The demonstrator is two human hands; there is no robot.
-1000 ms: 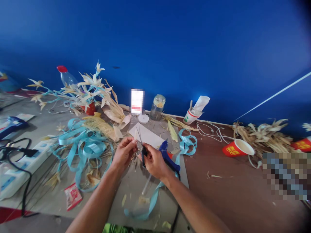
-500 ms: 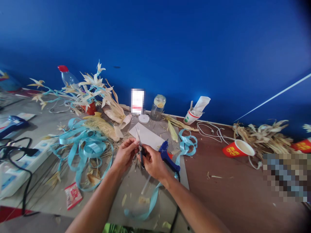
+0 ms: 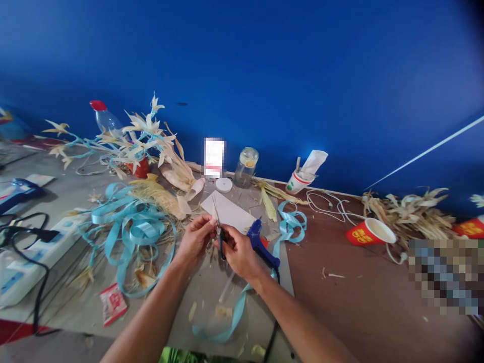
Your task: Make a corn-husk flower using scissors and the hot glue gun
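My right hand [image 3: 239, 252] is closed around the black handles of a pair of scissors [image 3: 222, 242], whose blades point up and away from me. Close beside the blades, my left hand [image 3: 195, 238] pinches a small pale piece, apparently corn husk [image 3: 214, 218], though the fingers cover most of it. Behind both hands lies a white sheet of paper [image 3: 230, 212]. A blue glue gun [image 3: 261, 244] rests just right of my right hand. To the left of my left hand is a heap of light-blue ribbon [image 3: 139, 232].
At the back left stand husk flowers on blue stems [image 3: 143, 126]. A glass jar [image 3: 246, 166] and a white cup [image 3: 300, 180] stand near the wall. A power strip [image 3: 41, 257] lies left; a red paper cup [image 3: 370, 232] and dried husks [image 3: 412, 212] are at right.
The hands, scissors and pale piece stay almost in the same place, with only a very slight shift of the fingers. Nothing is let go or taken up.
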